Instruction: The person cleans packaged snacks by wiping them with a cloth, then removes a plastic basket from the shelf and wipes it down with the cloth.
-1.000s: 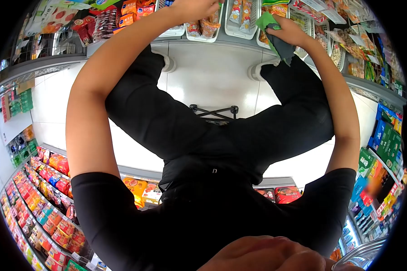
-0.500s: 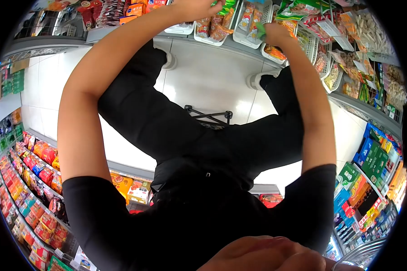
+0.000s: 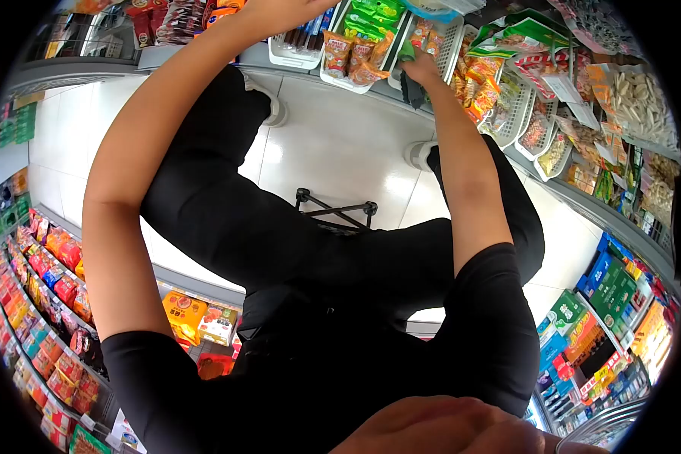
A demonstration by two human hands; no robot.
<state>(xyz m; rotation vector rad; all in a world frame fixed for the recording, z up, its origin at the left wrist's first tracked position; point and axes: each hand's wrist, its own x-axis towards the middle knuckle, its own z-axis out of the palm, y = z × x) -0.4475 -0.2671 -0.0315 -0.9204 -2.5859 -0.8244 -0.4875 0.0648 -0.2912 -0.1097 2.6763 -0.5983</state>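
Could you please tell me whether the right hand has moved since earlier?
Yes; the right hand has moved left, nearer the white basket with green packets.

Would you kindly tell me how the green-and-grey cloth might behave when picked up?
The cloth would probably be floppy, since its dark part dangles from the right hand. It seems unlikely to roll, being bunched in the grasp.

Left hand [image 3: 295, 10] cropped by top edge, cloth [image 3: 412, 92] partly hidden

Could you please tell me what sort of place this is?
Probably a grocery shop: white baskets hold packaged snacks, rows of colourful packs line the lower left, and boxes stand at right.
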